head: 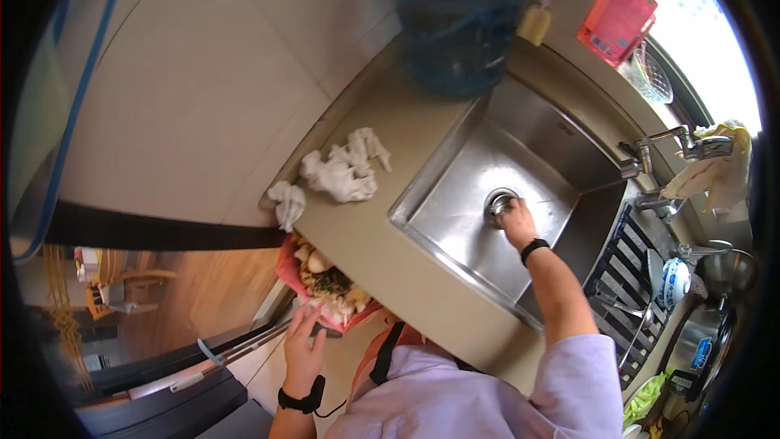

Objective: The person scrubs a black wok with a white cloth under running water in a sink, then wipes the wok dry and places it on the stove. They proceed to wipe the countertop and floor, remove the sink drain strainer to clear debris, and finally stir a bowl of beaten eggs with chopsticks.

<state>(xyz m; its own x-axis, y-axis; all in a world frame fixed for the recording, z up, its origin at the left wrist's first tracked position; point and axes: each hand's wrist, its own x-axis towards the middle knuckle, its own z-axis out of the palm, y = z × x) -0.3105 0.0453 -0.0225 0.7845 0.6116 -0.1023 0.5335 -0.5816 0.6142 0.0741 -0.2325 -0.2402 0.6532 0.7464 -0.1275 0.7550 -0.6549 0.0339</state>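
Note:
My right hand (518,224) reaches down into a stainless steel sink (454,195). Its fingers grip the rim of a metal drain strainer (499,202) at the drain hole; the fingertips are partly hidden. My left hand (303,341) is off the counter's front edge with its fingers apart and nothing in it. Just beyond its fingertips, a pink bag (292,271) lines an open bin and is full of food scraps (335,292), with eggshell-like pieces among them. Crumpled white tissues (341,171) lie on the beige counter (390,256) left of the sink.
A large blue water jug (460,24) stands behind the sink's left corner. The faucet (664,143) has a cloth (713,171) by it. On the right, a black drying rack (621,292) carries a blue-and-white bowl (673,283) and utensils. A pink bottle (621,9) sits on the windowsill.

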